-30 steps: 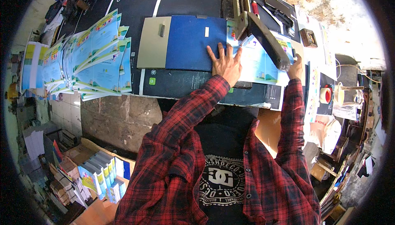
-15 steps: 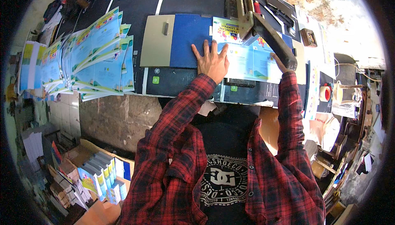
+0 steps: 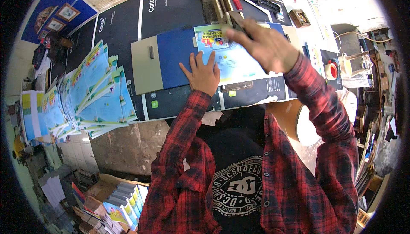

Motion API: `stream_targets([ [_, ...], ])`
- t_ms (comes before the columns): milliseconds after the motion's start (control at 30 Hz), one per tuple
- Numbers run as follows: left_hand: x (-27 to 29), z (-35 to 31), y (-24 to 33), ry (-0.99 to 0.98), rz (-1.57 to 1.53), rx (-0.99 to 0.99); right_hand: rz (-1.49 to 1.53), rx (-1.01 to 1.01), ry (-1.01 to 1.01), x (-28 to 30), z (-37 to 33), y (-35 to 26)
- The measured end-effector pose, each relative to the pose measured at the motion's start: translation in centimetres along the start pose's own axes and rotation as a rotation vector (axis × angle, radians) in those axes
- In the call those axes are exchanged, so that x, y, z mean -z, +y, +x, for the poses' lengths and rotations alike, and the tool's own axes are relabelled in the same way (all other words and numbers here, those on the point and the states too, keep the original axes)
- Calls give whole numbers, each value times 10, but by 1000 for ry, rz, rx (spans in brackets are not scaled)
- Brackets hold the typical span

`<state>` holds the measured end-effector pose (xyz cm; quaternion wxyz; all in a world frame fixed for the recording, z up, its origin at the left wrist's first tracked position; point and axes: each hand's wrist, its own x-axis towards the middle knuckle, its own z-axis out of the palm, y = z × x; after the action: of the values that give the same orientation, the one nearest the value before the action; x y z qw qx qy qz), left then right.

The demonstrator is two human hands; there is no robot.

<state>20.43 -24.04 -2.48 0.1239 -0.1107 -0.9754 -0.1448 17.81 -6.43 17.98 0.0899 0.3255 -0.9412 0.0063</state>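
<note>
A printed light-blue sheet (image 3: 239,68), perhaps a booklet cover, lies on a blue board (image 3: 174,61) with a beige end panel (image 3: 143,69). My left hand (image 3: 202,75) rests flat with fingers spread, across the sheet's left edge and the board. Above the sheet reaches the metal arm of a bench device (image 3: 218,3) that looks like a long-arm stapler. Over its lever is my right hand (image 3: 273,48), blurred by motion; how its fingers close is unclear. The hand hides most of the lever and part of the sheet.
A fanned pile of similar printed sheets (image 3: 96,91) covers the table's left end. Beyond the device lie a red tool (image 3: 237,3) and a small wooden box (image 3: 300,17). A tape roll (image 3: 330,71) sits at the right. Below left, a carton holds finished-looking booklets (image 3: 124,206).
My right hand has left the sheet's right side, rising up and left onto the device's lever. My left hand stays on the sheet's left edge. The view has shifted and tilted.
</note>
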Motion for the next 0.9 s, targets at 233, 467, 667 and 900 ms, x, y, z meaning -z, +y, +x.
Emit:
stream_targets([
  [233,2,0,4,15,-80,5,280,-519,76,-53,-43,-51],
  [467,8,-5,6,-29,-74,17,226,-559,174,-110,-59,-68],
  [667,3,2,7,2,-40,2,553,-405,241,-56,-44,-35],
  [900,18,16,4,105,-195,334,706,-695,32,-19,-40,74],
])
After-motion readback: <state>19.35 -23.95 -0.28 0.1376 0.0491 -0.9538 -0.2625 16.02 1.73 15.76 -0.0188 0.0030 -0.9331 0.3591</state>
